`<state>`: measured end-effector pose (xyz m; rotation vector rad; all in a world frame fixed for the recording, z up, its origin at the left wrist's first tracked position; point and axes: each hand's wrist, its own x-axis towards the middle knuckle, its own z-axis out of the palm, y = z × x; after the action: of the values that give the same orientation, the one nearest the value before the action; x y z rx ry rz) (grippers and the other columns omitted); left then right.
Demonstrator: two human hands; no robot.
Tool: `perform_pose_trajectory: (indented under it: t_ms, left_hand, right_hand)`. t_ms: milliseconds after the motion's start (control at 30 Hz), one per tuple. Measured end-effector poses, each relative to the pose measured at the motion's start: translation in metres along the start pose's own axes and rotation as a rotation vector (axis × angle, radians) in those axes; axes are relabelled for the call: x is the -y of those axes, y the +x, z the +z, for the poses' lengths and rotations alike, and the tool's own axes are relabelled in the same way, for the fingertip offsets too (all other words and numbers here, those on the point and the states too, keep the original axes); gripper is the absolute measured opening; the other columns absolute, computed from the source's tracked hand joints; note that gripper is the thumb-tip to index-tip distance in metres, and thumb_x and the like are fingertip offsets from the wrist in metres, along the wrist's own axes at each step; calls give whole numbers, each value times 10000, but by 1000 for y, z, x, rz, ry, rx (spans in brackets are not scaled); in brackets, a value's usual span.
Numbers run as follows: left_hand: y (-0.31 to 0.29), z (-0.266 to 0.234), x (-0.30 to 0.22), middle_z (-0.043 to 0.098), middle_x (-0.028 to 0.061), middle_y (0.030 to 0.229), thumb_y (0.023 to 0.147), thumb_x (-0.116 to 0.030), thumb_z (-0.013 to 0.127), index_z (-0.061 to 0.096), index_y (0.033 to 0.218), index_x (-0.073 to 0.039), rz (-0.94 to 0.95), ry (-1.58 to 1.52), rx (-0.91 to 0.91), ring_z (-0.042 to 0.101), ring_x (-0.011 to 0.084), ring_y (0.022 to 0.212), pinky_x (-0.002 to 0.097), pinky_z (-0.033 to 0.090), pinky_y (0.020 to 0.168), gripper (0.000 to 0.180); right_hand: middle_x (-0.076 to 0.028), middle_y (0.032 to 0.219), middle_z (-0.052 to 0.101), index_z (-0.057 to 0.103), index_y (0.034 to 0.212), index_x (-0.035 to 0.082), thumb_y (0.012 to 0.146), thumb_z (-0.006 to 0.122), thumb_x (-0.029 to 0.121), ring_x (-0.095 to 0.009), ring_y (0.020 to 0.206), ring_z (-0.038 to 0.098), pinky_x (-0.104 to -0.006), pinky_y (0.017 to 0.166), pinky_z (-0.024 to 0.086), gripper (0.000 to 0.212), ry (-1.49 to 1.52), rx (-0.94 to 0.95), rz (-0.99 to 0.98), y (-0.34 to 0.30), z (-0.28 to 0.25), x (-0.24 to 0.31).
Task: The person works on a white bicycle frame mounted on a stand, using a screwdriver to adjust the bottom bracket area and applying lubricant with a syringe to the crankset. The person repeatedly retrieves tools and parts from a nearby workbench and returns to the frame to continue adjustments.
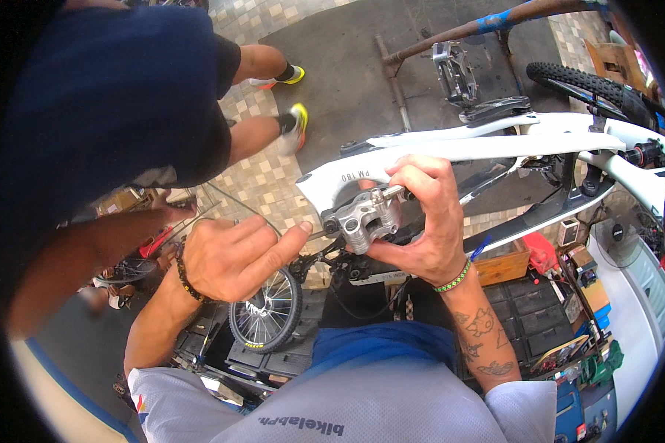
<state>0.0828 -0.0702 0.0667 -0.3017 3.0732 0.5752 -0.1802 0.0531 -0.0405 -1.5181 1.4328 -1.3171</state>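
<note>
My right hand (430, 221) is closed around a silver disc brake caliper (369, 219), thumb below it and fingers over its top. The caliper sits against the end of the white bike frame (340, 177). To its left, my left hand (236, 255) is curled, with the index finger stretched toward the caliper. A thin metal rod, seemingly a hex key (318, 235), runs from under that finger to a bolt at the caliper's left side. Most of the rod is hidden by my fingers. A thin dark cable (247, 207) passes behind my left hand.
Another person (125, 96) in dark clothes stands close on the left. A rusty metal stand (465, 40) and a pedal (455, 72) are beyond the frame. A knobby tyre (591, 85) is at far right. Below are a bike wheel (297, 314) and black drawers (521, 321).
</note>
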Motion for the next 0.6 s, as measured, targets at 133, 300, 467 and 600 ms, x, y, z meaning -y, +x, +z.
perform_pose_trajectory:
  t_ms: [133,300,467,600]
  left_hand:
    - [3,-4,-2,460,-23,716,747,-73,735,730,1288,24,-20,25,27,561,103,628,282,383,423,549]
    - [-4,10,-13,555,8,703,784,-50,824,750,1251,14,-202,-239,-83,571,137,587,298,403,468,477]
    - [-20,27,-38,697,94,766,829,3,816,768,1157,39,-596,-550,-273,616,169,597,299,472,553,334]
    - [-65,28,-95,742,85,818,927,-115,769,708,1269,73,-1168,-918,-364,657,124,596,276,516,589,395]
  right_hand:
    - [-147,1294,614,598,1369,106,692,986,288,-347,1164,627,-446,963,556,802,-20,14,10,-1,-2,0]
    - [-147,1297,608,591,1364,101,690,980,285,-336,1197,607,-445,1000,534,799,6,30,13,-5,-2,-5]
    - [-179,1397,565,571,1417,62,714,995,382,-328,1258,585,-453,1043,526,881,6,-11,54,-4,-5,5]
    - [-187,1428,504,600,1348,42,748,978,491,-308,1217,592,-406,938,574,840,-54,-129,123,-37,-15,23]
